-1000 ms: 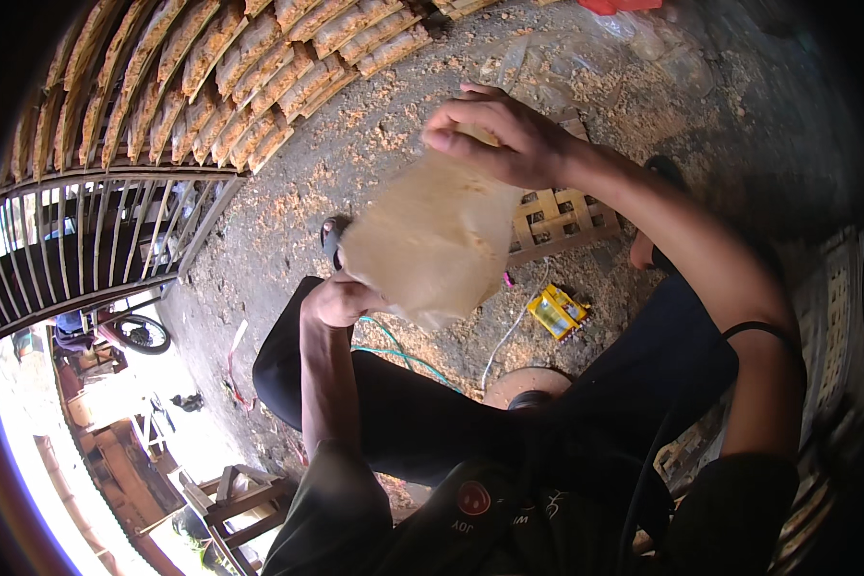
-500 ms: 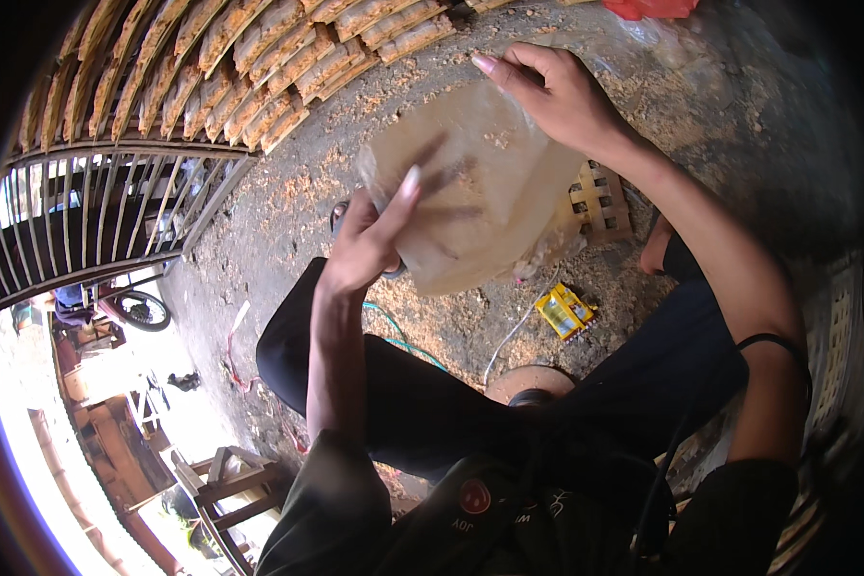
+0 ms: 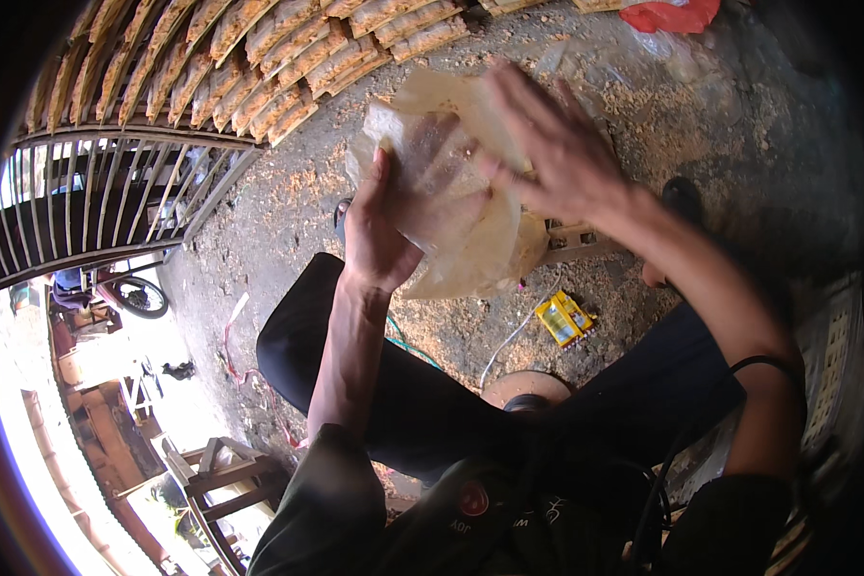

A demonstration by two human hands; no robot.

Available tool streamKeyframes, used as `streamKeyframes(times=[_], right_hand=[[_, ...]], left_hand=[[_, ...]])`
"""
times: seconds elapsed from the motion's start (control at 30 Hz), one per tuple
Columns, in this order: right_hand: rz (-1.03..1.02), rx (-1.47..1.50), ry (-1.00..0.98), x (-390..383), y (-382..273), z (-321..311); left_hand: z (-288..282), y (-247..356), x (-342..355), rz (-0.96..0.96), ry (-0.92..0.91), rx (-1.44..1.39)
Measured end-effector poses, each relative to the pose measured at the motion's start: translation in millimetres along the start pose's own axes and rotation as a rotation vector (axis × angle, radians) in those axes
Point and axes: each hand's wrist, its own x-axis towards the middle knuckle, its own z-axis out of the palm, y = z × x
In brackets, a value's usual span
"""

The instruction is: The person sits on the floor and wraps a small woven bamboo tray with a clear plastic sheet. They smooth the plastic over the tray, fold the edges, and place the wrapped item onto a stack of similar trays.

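A thin, yellowish, see-through plastic sheet (image 3: 461,254), perhaps a flattened bag, hangs crumpled in front of me. My left hand (image 3: 379,230) is closed on its left part, the thumb in front and the fingers showing dimly through the plastic from behind. Over the sheet's right side, my right hand (image 3: 566,154) has its fingers spread and is blurred by motion. Whether it touches the plastic I cannot tell. Below and behind the sheet, part of a woven basket (image 3: 571,240) shows; the sheet hides the rest.
Stacked slatted racks (image 3: 288,58) bearing orange-brown crumbly pieces fill the upper left. A yellow packet (image 3: 564,319) lies on the crumb-strewn floor near a round brown object (image 3: 528,387) between my legs. A red plastic bag (image 3: 672,13) is at the far right, a wooden stool (image 3: 226,494) at lower left.
My right hand has let go of the sheet's upper edge and opened, moving lower over it. My left hand has turned and slid further behind the plastic, which has crumpled.
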Motion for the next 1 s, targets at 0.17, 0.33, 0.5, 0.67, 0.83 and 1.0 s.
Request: streamKeyframes(times=[0.17,0.33,0.5,0.67,0.83,1.0], right_hand=[[-0.205,0.044,0.116,2,-11,-17],[-0.014,-0.009,-0.131,-2,-5,-8],[-0.231,0.014,0.061,2,-16,-19],[-0.168,-0.162,-0.175,-15,-13,-2],[-0.119,-0.081,0.055,-3,-18,-12],[-0.367,-0.178,-0.285,-14,-19,0]], left_hand=[[-4,8,-10,-0.06,0.008,0.052],[2,6,-3,0.069,-0.052,0.012],[-10,12,-12,0.013,-0.082,-0.188],[7,9,-4,0.172,0.001,-0.136],[3,14,-7,0.159,0.001,-0.155],[3,8,-5,0.079,0.005,-0.183]])
